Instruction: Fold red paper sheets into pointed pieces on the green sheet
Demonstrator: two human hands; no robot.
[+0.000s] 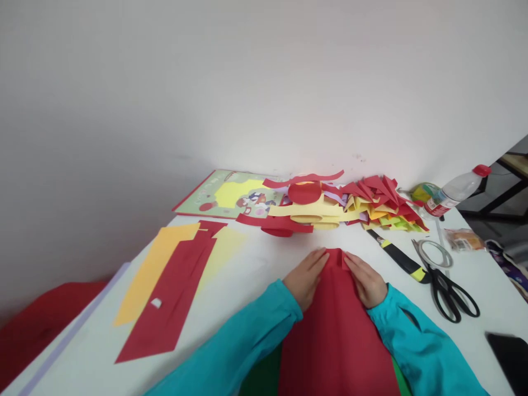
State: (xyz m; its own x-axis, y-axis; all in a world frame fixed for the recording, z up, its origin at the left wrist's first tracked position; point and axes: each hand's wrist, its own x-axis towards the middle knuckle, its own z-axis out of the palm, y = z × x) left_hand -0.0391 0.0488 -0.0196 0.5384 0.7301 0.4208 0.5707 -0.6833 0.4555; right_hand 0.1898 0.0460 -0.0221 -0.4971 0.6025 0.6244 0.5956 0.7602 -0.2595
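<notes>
A large sheet of red paper lies lengthwise in front of me on something green, which shows along both sides. My left hand is closed on the sheet's far left corner, fingers pressed together at the edge. On the far right corner, my right hand grips the same sheet, its fingertips by a small folded-over flap. A crease runs down from the far edge between the two hands. Both thumbs are mostly hidden.
Left lie red cut paper and orange paper. Behind are a picture book, paper strips and folded paper pieces. To the right: a utility knife, scissors, tape roll, bottle and black object.
</notes>
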